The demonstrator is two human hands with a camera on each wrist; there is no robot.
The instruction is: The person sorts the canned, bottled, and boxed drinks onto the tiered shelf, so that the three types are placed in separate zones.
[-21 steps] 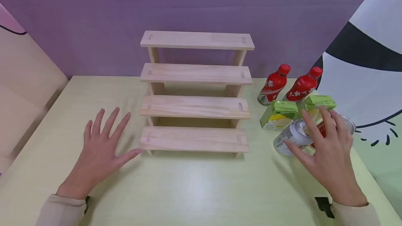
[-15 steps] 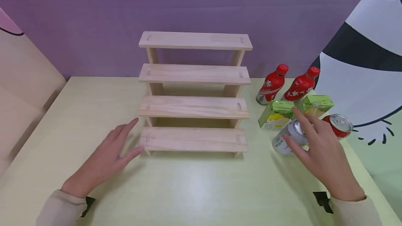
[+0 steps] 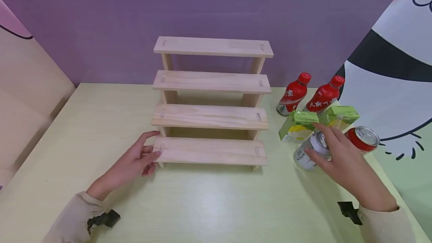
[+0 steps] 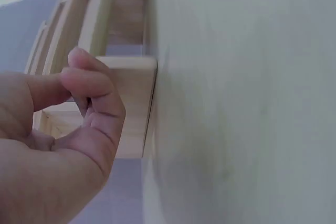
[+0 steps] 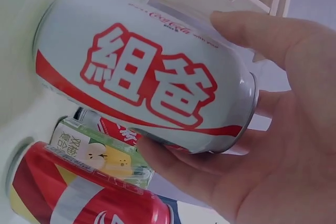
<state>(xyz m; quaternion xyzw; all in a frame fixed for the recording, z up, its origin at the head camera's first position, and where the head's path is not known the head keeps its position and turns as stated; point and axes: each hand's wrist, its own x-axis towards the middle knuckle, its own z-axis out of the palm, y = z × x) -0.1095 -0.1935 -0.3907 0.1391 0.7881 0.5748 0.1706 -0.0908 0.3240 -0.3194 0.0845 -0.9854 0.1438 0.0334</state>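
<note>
A four-tier wooden display shelf stands mid-table. At its left end my left hand pinches the lowest board; in the left wrist view the thumb and curled fingers close on the board's end. A white Coca-Cola can with a red stripe stands upright at the right of the table. My right hand holds it near the top, thumb on one side and fingers round the other. The hand covers part of the can in the head view.
Beside the right hand stands a red can. Behind are two green juice cartons, then two bottles with red caps. A purple wall rises behind the table.
My left hand has gone from spread fingers above the table to the shelf's lower left end, where it took hold. The right hand has settled lower round the white can.
</note>
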